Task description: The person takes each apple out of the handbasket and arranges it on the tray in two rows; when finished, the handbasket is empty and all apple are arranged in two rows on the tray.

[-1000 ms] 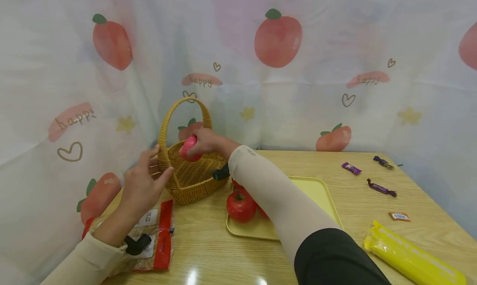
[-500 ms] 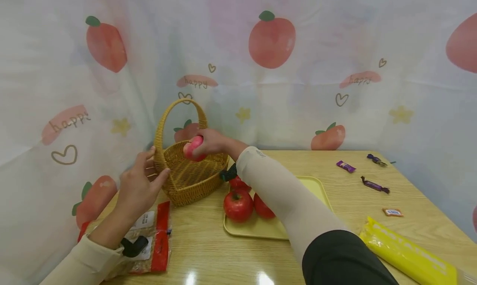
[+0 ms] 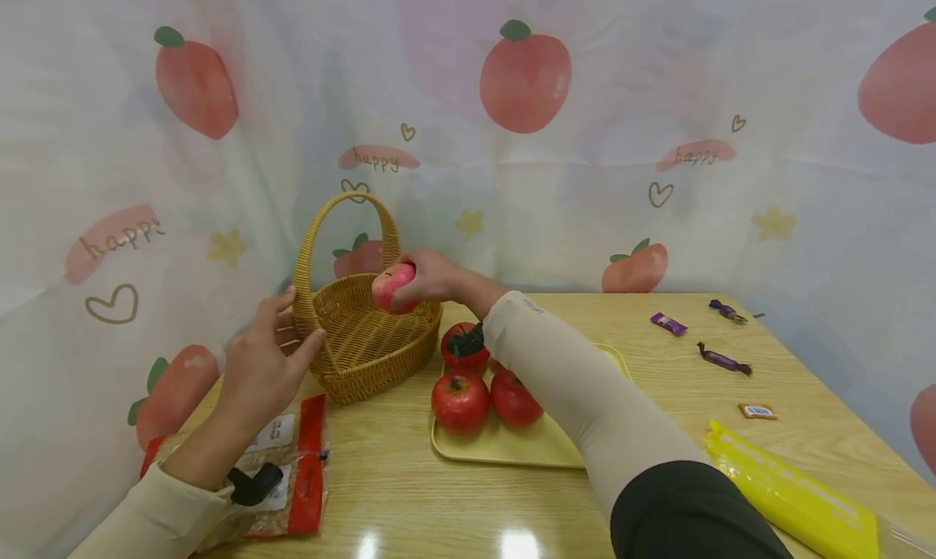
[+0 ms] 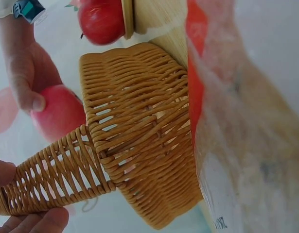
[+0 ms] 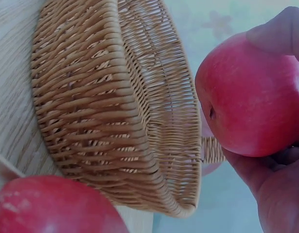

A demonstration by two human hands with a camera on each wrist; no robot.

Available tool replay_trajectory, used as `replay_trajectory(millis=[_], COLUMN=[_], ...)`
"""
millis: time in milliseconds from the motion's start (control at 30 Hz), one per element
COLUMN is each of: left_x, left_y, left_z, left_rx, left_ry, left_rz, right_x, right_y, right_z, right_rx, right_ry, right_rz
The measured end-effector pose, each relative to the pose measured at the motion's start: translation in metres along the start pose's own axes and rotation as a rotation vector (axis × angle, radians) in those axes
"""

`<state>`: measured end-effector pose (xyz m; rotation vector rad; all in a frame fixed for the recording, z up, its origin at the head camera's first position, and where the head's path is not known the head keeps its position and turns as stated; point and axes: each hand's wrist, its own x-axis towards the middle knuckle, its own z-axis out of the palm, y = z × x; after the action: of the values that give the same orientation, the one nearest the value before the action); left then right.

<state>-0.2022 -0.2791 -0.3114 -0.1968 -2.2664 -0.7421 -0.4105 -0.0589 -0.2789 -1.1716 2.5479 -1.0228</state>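
My left hand (image 3: pixel 263 364) grips the foot of the handle on a heart-shaped wicker basket (image 3: pixel 380 372); in the left wrist view its fingers and thumb close round the woven handle (image 4: pixel 57 174). Over the basket's right rim, my right hand (image 3: pixel 439 281) holds a pinkish-red apple (image 3: pixel 392 289), thumb on one side and fingers on the other. The right wrist view has this apple (image 5: pixel 251 97) beside the basket's rim (image 5: pixel 139 116). Several red apples (image 3: pixel 461 401) sit on a yellow tray (image 3: pixel 504 451) to the right, partly hidden by my right forearm.
A red-edged clear bag (image 3: pixel 310 470) lies under my left wrist. Purple-wrapped candies (image 3: pixel 724 359) and a small orange packet (image 3: pixel 757 411) are scattered at the right. A long yellow package (image 3: pixel 797 494) lies front right. A printed curtain (image 3: pixel 585 201) hangs behind the table.
My right hand has moved right with the apple, from over the basket's inside to its right rim. The left hand keeps its grip on the handle. The head view has shifted slightly right.
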Motion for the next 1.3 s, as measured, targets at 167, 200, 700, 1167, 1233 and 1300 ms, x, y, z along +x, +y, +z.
replay_trajectory(millis=[167, 200, 700, 1167, 1233, 1300], left_x=[-0.001, -0.001, 0.000, 0.000, 0.000, 0.000], left_y=[0.000, -0.001, -0.005, -0.006, -0.006, -0.006], left_z=[0.001, 0.001, 0.001, 0.001, 0.001, 0.001], left_rx=[0.002, 0.006, 0.019, 0.018, 0.019, 0.017], left_ry=[-0.006, -0.006, -0.002, 0.007, 0.005, 0.001], left_rz=[-0.001, -0.004, -0.009, 0.001, 0.000, 0.000], right_x=[-0.011, -0.013, -0.047, -0.082, -0.088, -0.092], right_y=[0.006, 0.006, -0.002, -0.006, -0.005, -0.004], right_z=[-0.002, -0.002, -0.005, -0.007, -0.007, -0.007], right_rx=[0.019, 0.024, 0.039, 0.107, 0.115, 0.111], right_ry=[0.010, 0.009, 0.030, 0.090, 0.097, 0.107], right_rz=[0.013, 0.015, -0.029, -0.027, -0.030, -0.030])
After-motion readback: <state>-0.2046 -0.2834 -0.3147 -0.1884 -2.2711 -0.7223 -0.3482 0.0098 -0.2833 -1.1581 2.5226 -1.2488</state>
